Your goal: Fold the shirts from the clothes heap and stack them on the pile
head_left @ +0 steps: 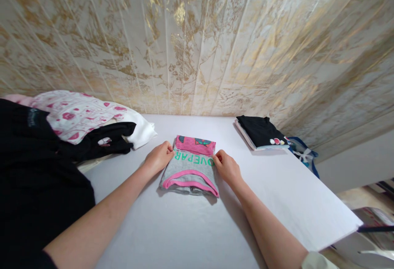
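A grey and pink shirt (191, 170) lies partly folded on the white table, its pink-trimmed neckline towards me and green letters upside down across it. The pink end with a dark and teal print is turned over at the far side. My left hand (160, 156) pinches the shirt's left edge by the fold. At the right edge, level with the letters, my right hand (227, 165) pinches the fabric between thumb and fingers. Both hands touch the table or rest just above it; I cannot tell which.
Heaped at the left are black clothes (30, 187), a white garment with pink print (80, 111) and a black printed garment (104, 141). A folded stack topped by a black garment (261, 131) sits back right, beside a blue strap (314, 166). Behind the table (172, 236) stands a gold-patterned wall (184, 47).
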A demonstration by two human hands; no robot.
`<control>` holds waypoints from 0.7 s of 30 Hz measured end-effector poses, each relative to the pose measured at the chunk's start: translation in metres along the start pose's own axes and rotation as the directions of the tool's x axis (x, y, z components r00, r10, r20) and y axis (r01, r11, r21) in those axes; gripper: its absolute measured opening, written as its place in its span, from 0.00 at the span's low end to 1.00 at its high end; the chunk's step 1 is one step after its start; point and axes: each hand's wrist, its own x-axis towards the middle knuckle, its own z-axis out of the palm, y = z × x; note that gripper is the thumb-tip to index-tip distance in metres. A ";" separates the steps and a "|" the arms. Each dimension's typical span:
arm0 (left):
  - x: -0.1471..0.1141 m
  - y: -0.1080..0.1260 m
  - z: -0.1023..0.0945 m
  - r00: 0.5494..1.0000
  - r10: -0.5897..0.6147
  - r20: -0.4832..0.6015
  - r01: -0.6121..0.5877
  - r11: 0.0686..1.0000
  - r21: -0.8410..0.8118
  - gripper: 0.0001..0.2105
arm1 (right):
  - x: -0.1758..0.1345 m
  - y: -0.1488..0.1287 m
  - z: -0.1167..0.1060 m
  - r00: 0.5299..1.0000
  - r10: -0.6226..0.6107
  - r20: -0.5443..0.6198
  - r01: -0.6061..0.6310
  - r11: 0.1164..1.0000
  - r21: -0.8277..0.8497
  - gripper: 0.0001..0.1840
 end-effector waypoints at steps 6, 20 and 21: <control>0.003 0.003 -0.001 0.998 -0.057 -0.017 0.058 0.997 0.045 0.09 | 0.007 -0.005 -0.001 0.998 0.064 -0.018 -0.065 0.998 -0.024 0.12; -0.002 0.013 -0.003 0.992 -0.121 -0.041 0.125 0.988 0.094 0.08 | 0.013 -0.003 0.003 0.995 0.083 -0.049 -0.085 0.996 -0.029 0.08; -0.002 0.013 -0.003 0.992 -0.121 -0.042 0.125 0.988 0.088 0.08 | 0.013 -0.003 0.003 0.995 0.084 -0.052 -0.085 0.996 -0.023 0.08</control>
